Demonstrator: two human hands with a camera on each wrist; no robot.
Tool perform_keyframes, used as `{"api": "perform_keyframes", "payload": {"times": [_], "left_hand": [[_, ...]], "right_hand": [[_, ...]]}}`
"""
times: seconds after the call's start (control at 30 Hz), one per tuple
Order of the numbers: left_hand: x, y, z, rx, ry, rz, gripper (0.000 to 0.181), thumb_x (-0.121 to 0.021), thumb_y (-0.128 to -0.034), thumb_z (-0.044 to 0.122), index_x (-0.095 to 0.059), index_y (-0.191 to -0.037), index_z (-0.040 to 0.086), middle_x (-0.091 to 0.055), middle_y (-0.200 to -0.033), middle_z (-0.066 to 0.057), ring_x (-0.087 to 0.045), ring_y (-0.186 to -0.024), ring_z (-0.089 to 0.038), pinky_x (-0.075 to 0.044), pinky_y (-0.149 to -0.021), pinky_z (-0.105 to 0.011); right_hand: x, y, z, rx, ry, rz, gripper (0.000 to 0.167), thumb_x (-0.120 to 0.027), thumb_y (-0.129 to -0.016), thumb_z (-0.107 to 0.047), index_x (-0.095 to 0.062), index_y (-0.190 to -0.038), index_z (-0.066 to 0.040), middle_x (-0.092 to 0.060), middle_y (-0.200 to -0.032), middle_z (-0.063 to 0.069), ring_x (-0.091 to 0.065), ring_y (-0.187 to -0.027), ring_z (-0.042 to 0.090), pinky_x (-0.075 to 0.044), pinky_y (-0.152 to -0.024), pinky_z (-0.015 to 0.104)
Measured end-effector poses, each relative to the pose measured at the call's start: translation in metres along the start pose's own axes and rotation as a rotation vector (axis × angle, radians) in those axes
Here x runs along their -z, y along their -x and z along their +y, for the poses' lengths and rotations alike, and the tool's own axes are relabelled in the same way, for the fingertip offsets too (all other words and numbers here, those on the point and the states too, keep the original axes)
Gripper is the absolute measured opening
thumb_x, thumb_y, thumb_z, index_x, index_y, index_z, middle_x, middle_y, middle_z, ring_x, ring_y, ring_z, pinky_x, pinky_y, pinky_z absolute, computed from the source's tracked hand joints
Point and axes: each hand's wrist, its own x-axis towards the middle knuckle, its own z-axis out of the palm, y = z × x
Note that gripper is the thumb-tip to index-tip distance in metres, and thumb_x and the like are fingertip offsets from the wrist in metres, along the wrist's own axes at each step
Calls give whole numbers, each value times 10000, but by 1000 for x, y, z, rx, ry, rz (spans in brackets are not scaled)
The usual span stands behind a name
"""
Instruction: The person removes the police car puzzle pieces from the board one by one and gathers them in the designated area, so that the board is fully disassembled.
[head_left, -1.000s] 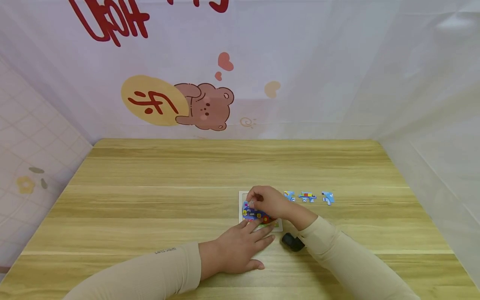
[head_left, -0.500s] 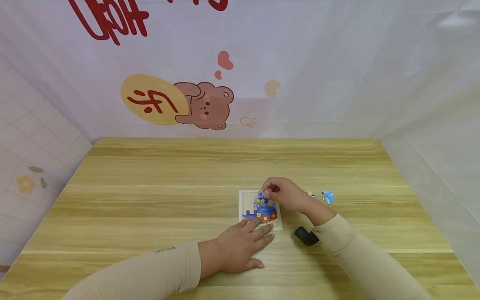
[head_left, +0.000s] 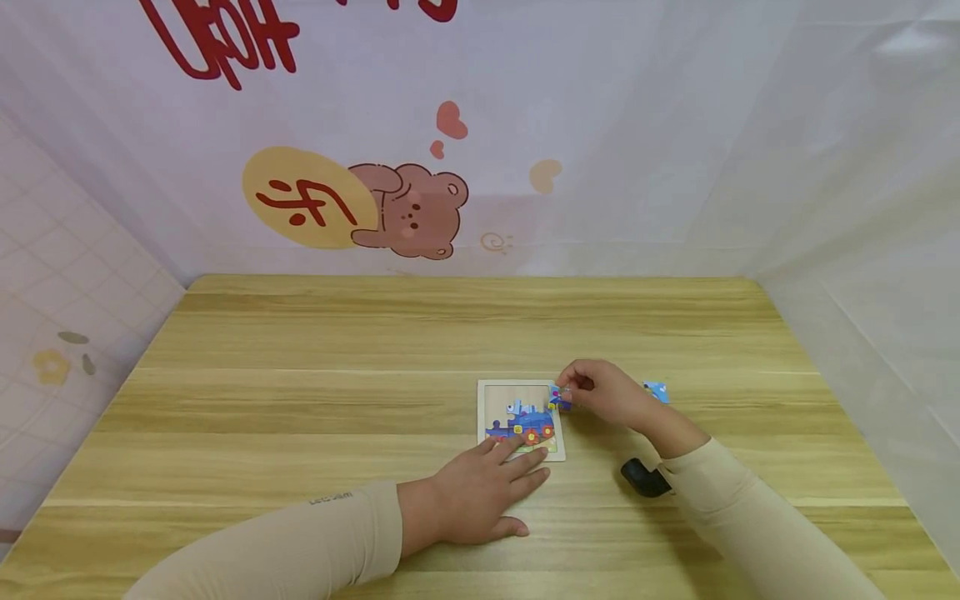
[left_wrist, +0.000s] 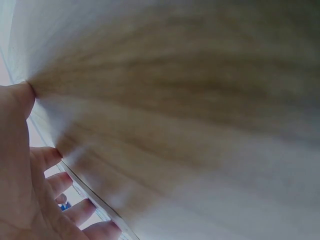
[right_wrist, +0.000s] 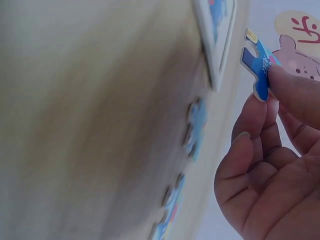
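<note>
Evidently the tabletop [head_left: 300, 400] runs wide on its left: a broad stretch of wood lies between the left edge and the work. Its far edge meets a printed backdrop [head_left: 637, 125]; its near edge is cut off at the bottom of the head view.

Left hand [head_left: 480, 497]: palm down, fingers extended and spread, gripping nothing. The fingertips lie over the near side of the puzzle frame [head_left: 481, 417], hiding part of that border. The left wrist view shows mostly blurred wood.

The frame lies flat just right of the tabletop's middle, well apart from the far edge. Inside it, a partly assembled train picture [head_left: 528, 423] shows a blue engine body and red wheels with yellow centres; wooden backing shows along the upper part.

At the frame's right side, a puzzle piece [head_left: 555, 398], blue with yellow and pink markings, is held raised above the tabletop. The right hand [head_left: 609, 398] pinches it, fingers closed against the thumb, which covers part of its face.

Further right, a light-blue loose piece [head_left: 656, 390] is partly hidden by the right hand. The right wrist view shows two loose pieces [right_wrist: 197, 125], blurred, edge-on. Wood extends beyond to the tabletop's right edge.
</note>
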Motion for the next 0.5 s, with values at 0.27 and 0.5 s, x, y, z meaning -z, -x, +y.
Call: {"api": "perform_keyframes", "payload": {"times": [0.27,0.5], "left_hand": [[2,0,0,2,4,-3,652,-323,-976,611,-351,-1509,236,-262,-1582,14,-282,-1426,-250,-337,-1098,-382],[4,0,0,1,11,-10,653,-321,-976,611,-350,-1509,235,-258,-1584,15,-279,-1427,-247,-334,-1100,-382]], "right_hand": [[3,12,7,8,51,0,33,-632,-914,-42,-648,-929,-17,-527,-777,-1,-468,-731,149,-398,-650,244],[4,20,12,4,71,-13,43,-647,-911,-69,-641,-921,-27,-511,-765,-18,-458,-714,128,-387,-638,237]]}}
